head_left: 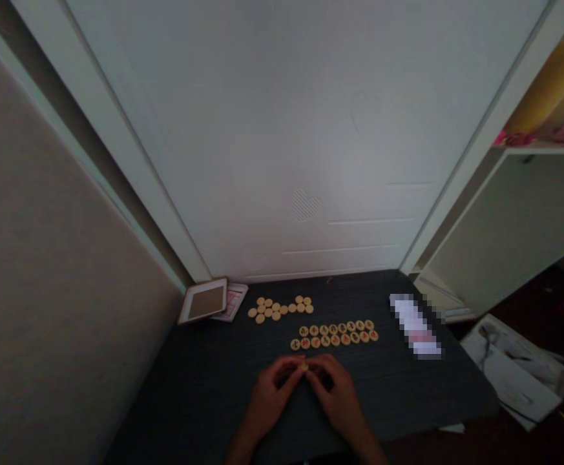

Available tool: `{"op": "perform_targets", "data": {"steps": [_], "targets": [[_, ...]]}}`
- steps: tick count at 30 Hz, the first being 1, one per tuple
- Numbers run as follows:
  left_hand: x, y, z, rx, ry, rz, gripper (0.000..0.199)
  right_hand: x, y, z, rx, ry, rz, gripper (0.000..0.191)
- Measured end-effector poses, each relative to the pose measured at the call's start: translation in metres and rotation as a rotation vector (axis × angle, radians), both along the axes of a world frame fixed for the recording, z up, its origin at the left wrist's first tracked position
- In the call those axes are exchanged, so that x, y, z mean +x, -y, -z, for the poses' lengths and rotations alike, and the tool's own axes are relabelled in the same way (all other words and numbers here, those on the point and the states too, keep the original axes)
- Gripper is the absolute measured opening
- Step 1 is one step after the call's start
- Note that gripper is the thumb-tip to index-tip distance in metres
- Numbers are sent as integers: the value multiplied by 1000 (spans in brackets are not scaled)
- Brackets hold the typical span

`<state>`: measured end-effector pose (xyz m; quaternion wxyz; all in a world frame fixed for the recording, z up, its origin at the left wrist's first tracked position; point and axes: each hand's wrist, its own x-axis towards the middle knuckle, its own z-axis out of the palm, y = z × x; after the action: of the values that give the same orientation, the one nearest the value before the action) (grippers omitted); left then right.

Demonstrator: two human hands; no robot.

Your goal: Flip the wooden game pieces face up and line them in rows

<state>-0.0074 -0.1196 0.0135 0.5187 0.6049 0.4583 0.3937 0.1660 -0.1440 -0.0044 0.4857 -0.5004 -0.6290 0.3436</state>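
Observation:
My left hand point(269, 395) and my right hand point(336, 391) meet low in the head view, just above the dark table. Between their fingertips they pinch one small round wooden Chinese chess piece point(303, 367), mostly covered by the fingers. Beyond the hands lie two rows of similar pieces, face up; the nearer row point(335, 340) has red and dark characters, the farther row point(333, 329) dark ones. Farther back and to the left sits a loose cluster of plain-faced pieces point(276, 307), their upper sides showing no marks.
A shallow box lid or tray point(207, 302) rests on a printed sheet point(234, 301) at the table's back left. To the right lies a blurred-out white object point(415, 326). A white panel point(305, 142) rises behind the dark table point(204, 387); a white box point(519, 368) stands beyond its right edge.

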Motion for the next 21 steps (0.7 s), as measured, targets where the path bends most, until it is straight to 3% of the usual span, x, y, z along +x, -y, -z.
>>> {"op": "perform_targets", "data": {"steps": [8,21], "targets": [[5,-1,3,-14,5,-56,26,-1,0,5,-5,38,27,21],[4,1,-4,-6,-28,22,34,-1,0,1,10,14,65,24]]}}
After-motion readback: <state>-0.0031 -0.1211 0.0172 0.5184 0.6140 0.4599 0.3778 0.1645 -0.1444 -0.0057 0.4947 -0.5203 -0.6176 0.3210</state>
